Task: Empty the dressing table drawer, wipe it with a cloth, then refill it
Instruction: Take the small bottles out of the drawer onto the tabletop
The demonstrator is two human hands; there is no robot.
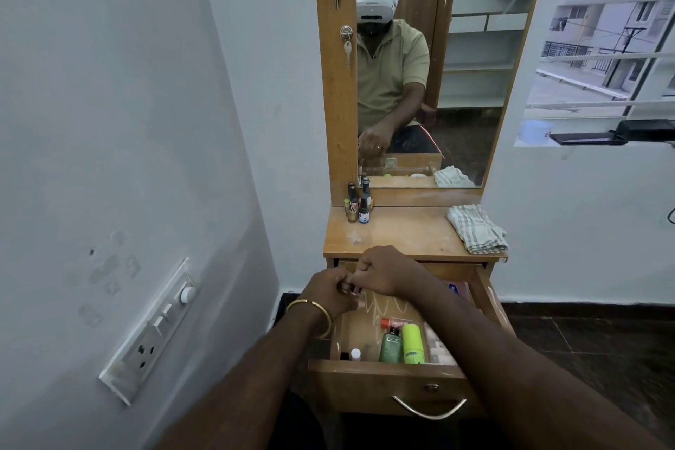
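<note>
Above the open drawer [387, 382], both hands, left hand [330, 292] and right hand [380, 272], pinch a small bottle [353, 289], probably light, rigid, breakable glass; grip its body.

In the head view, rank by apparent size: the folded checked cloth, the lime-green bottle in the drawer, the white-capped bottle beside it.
1. Checked cloth, though farther away.
2. Lime-green bottle.
3. White-capped bottle, only its top showing.
</note>
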